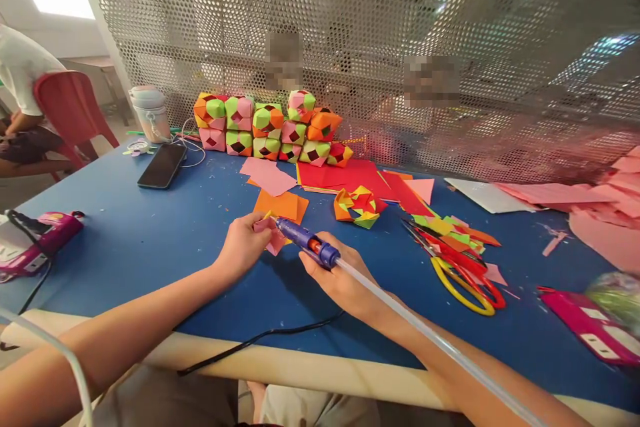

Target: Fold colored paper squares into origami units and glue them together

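Observation:
My right hand (345, 280) is wrapped round a blue glue gun (306, 240), with a long clear glue stick (420, 327) running out of its back. The gun's tip touches or nearly touches a small folded paper piece (274, 240), pink with some yellow, which my left hand (245, 243) pinches. Just behind lies an orange paper sheet (283, 205). A part-built ring of folded paper (363, 205), in orange, yellow, red and green, rests to the right. Part of the gun's handle is hidden in my right hand.
Finished paper balls (267, 130) stand stacked along the mesh panel (350, 33). Red sheets (345, 177), scissors (465, 283) and scraps lie to the right. A phone (163, 165), a cup (150, 113) and pink power strips (590, 323) are also on the table. A black cable (270, 333) crosses the front edge.

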{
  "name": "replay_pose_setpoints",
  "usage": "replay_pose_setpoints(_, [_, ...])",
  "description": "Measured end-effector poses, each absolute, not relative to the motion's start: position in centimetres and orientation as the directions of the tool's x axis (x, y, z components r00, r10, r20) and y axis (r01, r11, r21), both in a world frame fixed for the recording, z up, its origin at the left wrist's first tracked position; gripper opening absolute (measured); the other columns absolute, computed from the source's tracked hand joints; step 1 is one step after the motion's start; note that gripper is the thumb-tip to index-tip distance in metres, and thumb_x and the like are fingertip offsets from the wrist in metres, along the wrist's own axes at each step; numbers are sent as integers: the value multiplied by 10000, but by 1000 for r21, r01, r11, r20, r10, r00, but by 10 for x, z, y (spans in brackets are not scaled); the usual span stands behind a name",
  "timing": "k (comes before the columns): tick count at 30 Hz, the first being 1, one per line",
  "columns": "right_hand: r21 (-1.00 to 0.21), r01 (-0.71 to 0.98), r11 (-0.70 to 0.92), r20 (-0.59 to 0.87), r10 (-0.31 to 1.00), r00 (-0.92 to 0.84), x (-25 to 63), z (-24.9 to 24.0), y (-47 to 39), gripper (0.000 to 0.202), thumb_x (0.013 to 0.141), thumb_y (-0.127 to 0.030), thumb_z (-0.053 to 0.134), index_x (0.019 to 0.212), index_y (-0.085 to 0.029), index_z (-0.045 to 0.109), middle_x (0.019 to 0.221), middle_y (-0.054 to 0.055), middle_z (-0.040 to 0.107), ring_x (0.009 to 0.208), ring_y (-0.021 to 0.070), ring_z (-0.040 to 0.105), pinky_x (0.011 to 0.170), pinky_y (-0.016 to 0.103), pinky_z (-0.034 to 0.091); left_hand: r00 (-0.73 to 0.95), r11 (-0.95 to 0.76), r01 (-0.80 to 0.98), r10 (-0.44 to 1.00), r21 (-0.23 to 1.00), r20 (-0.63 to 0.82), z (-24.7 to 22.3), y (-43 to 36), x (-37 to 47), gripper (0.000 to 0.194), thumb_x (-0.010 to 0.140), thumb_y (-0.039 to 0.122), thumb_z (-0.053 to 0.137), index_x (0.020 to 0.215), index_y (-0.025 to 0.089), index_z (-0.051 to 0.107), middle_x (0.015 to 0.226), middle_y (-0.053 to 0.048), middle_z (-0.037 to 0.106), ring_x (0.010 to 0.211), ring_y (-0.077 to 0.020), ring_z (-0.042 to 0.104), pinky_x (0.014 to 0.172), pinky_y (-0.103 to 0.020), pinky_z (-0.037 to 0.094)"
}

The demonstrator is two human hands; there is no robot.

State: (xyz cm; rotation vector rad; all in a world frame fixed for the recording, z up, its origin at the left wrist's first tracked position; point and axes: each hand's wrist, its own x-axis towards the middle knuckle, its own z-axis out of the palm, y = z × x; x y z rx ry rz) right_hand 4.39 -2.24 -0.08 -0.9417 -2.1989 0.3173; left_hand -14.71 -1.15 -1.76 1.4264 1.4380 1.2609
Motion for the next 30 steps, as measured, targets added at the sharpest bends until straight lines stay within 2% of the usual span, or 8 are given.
replay_pose_setpoints(5, [-463, 554, 692, 517, 719, -466, 45, -3, -23, 87, 870, -300, 500, 864, -216, 474, 708, 13, 605, 604, 151, 586, 561, 243, 434, -85, -107, 309, 986, 945, 140, -20, -11, -146, 218, 638, 149, 448, 729, 154, 647, 594, 10, 647, 562, -142, 579, 547, -228, 429])
replay_pose_setpoints(19, [-435, 581, 688, 525, 718, -458, 47, -3, -27, 98, 871, -301, 500, 846, -207, 489, 679, 12, 595, 565, 150, 570, 543, 239, 421, -95, -139, 387, 977, 911, 190, -16, -14, -144, 187, 663, 164, 469, 687, 153, 654, 619, 18, 644, 585, -135, 560, 545, -214, 400])
replay_pose_setpoints(30, [-442, 604, 663, 505, 740, -444, 48, -4, -26, 120, 869, -310, 500, 856, -191, 508, 660, -6, 587, 543, 130, 549, 546, 222, 424, -83, -113, 408, 983, 906, 161, -15, -16, -143, 201, 668, 157, 462, 708, 150, 659, 606, 17, 650, 563, -128, 559, 555, -212, 409])
